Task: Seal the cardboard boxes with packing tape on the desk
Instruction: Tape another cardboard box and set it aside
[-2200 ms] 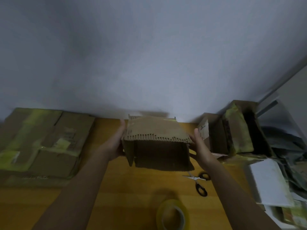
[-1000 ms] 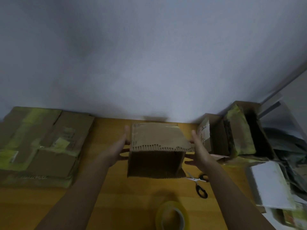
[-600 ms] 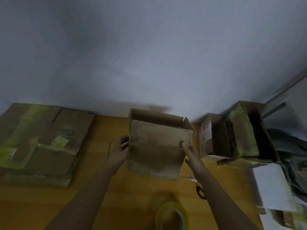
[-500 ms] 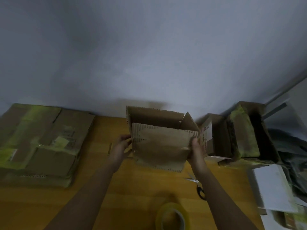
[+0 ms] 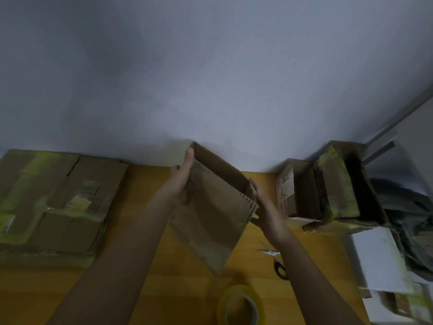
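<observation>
Cardboard: the box (image 5: 210, 207) is thin brown corrugated board with perforated flap edges, held tilted in the air above the middle of the desk (image 5: 145, 289), nearer its back edge; its open side faces up and away toward the wall.
Weight: it looks light and probably empty, judging by how loosely it sits between two hands.
Stiffness: the walls should flex and the loose flap hanging toward the front edge will swing, so a hard squeeze may crease it.
Where to hold: the two opposite side walls, near the corners where the board is stiffest, seem best.
Left hand (image 5: 181, 181): its palm and fairly straight fingers press flat against the box's left wall, fingertips at the upper rim.
Right hand (image 5: 264, 209): it cups the right wall, fingers wrapped round the lower right corner.
Tape roll (image 5: 241, 306): one, yellowish, lying flat at the front edge of the desk, untouched.
Scissors (image 5: 276, 261): one pair, black-handled, right of the box, toward the front.
Flattened cardboard stack (image 5: 54, 207): one pile at the left edge; the sheet count cannot be told.
Other boxes (image 5: 328, 184): a cluster at the back right corner, at least two, too dim to count.
</observation>
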The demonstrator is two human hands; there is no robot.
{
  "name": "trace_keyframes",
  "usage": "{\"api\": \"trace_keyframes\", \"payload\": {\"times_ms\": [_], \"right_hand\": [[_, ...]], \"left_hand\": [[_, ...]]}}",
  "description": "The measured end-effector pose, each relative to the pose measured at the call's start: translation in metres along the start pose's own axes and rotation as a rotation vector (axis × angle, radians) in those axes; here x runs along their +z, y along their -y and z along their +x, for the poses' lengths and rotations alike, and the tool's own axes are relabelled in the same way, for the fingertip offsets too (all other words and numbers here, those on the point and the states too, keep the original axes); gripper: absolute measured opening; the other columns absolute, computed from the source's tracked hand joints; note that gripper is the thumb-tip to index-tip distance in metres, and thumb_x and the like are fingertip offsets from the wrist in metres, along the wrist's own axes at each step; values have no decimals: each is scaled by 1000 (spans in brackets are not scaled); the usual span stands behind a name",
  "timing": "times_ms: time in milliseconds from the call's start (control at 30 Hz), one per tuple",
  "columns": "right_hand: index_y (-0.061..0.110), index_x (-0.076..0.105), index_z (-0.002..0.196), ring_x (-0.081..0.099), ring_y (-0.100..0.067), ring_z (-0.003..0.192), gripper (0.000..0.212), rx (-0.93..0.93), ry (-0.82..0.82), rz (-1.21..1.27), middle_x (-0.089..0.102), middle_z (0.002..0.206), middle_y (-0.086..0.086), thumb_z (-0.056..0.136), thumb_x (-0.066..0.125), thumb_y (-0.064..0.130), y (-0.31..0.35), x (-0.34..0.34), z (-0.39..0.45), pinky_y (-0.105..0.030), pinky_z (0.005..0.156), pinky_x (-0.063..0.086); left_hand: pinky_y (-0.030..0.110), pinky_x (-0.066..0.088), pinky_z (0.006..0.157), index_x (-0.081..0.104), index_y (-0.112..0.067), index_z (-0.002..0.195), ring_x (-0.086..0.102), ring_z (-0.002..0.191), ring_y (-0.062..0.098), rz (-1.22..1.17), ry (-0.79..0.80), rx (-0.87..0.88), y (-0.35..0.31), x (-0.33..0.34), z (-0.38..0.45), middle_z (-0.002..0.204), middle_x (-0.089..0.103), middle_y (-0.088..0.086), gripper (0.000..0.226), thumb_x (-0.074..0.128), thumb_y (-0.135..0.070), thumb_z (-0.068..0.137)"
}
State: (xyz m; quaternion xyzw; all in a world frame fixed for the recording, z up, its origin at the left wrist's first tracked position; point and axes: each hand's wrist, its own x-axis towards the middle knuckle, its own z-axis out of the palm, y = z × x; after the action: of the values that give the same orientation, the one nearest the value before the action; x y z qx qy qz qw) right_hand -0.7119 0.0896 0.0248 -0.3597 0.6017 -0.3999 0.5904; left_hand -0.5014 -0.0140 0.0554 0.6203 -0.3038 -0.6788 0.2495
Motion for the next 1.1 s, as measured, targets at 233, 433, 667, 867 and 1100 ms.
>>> {"api": "trace_keyframes", "payload": {"times_ms": [233,433,667,867,1100], "right_hand": [[33,31,150,49,-26,126,61,46,32,38,41,145,-2,98,49,7,5,8,-13,-40,95,51],[36,30,145,51,11,99,54,-226,-232,-286,46,122,25,102,43,6,24,-3,-21,-17,83,49],[15,40,139,33,-17,131,56,-375,-390,-701,31,148,-6,89,57,-2,11,5,-13,9,86,22],[22,40,143,22,-25,136,56,-333,-138,-1340,27,151,-3,89,57,20,39,3,5,-38,110,24],[21,55,120,55,-22,86,26,-72,-100,-914,45,119,-8,95,49,16,65,-4,58,-33,73,50]], "left_hand": [[49,47,89,15,-13,149,46,102,29,70,-112,28,-1,26,-5,125,41,11,65,43,-4,91],[40,50,92,29,-24,139,55,99,22,101,21,211,34,-11,-43,115,50,4,56,50,0,93],[20,42,77,33,-43,129,52,104,13,385,-48,417,73,-27,-53,113,50,-9,58,62,-11,90],[26,43,88,15,-38,152,35,130,17,588,-4,495,58,-35,-33,147,29,-8,86,60,-3,87],[30,38,99,37,-28,145,21,141,23,839,20,399,38,-25,-17,157,14,-6,53,51,-15,96]]}}
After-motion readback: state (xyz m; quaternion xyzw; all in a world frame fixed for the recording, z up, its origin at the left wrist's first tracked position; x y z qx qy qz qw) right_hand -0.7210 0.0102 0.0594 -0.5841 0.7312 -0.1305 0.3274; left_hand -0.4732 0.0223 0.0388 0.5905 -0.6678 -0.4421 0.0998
